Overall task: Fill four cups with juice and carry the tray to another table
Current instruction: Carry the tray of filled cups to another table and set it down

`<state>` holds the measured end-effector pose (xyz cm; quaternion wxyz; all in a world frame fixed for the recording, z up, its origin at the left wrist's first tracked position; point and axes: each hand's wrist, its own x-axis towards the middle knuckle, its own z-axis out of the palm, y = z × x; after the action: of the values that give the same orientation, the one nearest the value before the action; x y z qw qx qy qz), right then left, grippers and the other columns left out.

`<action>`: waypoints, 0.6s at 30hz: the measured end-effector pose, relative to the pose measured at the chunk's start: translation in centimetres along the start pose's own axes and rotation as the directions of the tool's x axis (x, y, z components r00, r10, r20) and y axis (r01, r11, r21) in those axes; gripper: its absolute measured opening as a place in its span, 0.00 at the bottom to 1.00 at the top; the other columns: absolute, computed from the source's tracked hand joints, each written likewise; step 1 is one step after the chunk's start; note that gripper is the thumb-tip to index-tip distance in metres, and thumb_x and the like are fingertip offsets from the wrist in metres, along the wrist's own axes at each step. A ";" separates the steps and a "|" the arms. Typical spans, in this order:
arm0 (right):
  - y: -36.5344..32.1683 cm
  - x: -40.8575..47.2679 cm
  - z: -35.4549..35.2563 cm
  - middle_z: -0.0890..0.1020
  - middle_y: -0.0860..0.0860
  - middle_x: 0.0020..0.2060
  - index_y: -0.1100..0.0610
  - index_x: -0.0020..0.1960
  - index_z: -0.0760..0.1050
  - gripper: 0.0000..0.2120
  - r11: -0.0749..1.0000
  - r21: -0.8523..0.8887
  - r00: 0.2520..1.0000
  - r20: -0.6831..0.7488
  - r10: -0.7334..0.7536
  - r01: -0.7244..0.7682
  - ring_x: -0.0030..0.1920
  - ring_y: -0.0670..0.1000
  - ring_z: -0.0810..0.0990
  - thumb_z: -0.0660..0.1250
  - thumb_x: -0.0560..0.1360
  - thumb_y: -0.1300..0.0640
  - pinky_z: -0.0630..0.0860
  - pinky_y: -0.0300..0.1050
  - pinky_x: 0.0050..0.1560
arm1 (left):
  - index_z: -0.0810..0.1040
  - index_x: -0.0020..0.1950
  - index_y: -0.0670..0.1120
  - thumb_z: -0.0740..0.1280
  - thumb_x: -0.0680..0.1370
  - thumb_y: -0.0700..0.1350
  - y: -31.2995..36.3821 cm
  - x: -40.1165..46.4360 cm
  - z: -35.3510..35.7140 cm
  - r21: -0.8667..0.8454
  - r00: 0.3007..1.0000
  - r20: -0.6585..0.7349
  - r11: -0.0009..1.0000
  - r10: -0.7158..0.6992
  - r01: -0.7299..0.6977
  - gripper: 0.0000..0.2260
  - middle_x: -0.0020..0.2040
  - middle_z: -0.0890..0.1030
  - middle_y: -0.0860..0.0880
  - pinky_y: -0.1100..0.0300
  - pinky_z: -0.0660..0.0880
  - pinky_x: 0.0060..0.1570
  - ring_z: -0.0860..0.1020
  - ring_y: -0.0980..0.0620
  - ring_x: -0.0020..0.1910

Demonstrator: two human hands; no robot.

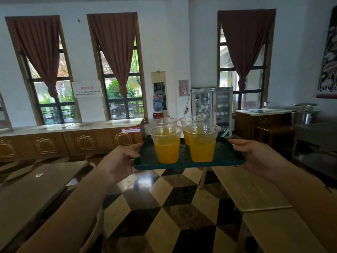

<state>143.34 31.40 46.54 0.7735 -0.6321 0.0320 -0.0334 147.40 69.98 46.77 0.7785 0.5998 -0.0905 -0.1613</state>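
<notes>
A dark green tray [228, 157] hangs in the air above the floor, held level at both ends. My left hand [121, 161] grips its left edge, and its right edge is in my right hand [255, 156]. On the tray stand several clear plastic cups with orange juice: a front left cup [166, 145], a front right cup [201, 143], a back left cup [164, 121] and a back right cup [191, 121]. The two back cups are mostly hidden behind the front ones.
A wooden table [32, 194] lies at the left and another wooden table [249, 190] at the right, with a checkered floor aisle [164, 207] between them. A long wooden counter [73, 139] runs under the windows. A glass-door cabinet [212, 108] and steel shelving [317, 139] stand at the back right.
</notes>
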 end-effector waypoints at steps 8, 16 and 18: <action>0.1 14.1 0.1 0.78 0.55 0.60 0.60 0.65 0.76 0.16 0.994 -0.104 0.999 -0.045 0.010 -0.014 0.60 0.58 0.76 0.55 0.82 0.67 0.76 0.48 0.46 | 0.79 0.67 0.42 0.67 0.70 0.35 0.9 16.9 -3.9 0.006 0.999 -0.002 0.999 -0.038 0.038 0.24 0.71 0.75 0.35 0.41 0.60 0.77 0.71 0.34 0.72; 0.7 29.1 0.8 0.77 0.59 0.63 0.59 0.68 0.75 0.18 0.994 -0.104 0.981 -0.192 -0.006 -0.014 0.62 0.60 0.77 0.58 0.80 0.67 0.77 0.49 0.48 | 0.82 0.61 0.41 0.61 0.74 0.31 3.3 34.1 -7.9 -0.020 0.997 0.077 1.000 -0.010 0.012 0.19 0.63 0.82 0.38 0.54 0.84 0.47 0.85 0.43 0.53; 0.3 33.2 0.9 0.78 0.59 0.63 0.58 0.69 0.75 0.19 0.995 -0.102 0.977 -0.215 -0.017 -0.005 0.61 0.60 0.78 0.59 0.80 0.66 0.79 0.48 0.45 | 0.80 0.65 0.40 0.61 0.74 0.31 4.4 38.8 -9.3 -0.026 0.993 0.115 0.999 -0.016 0.019 0.21 0.66 0.80 0.37 0.52 0.81 0.53 0.81 0.40 0.61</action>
<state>176.44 29.33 46.14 0.7323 -0.6634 0.1154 -0.1021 187.25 65.47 46.56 0.7786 0.5797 -0.1273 -0.2036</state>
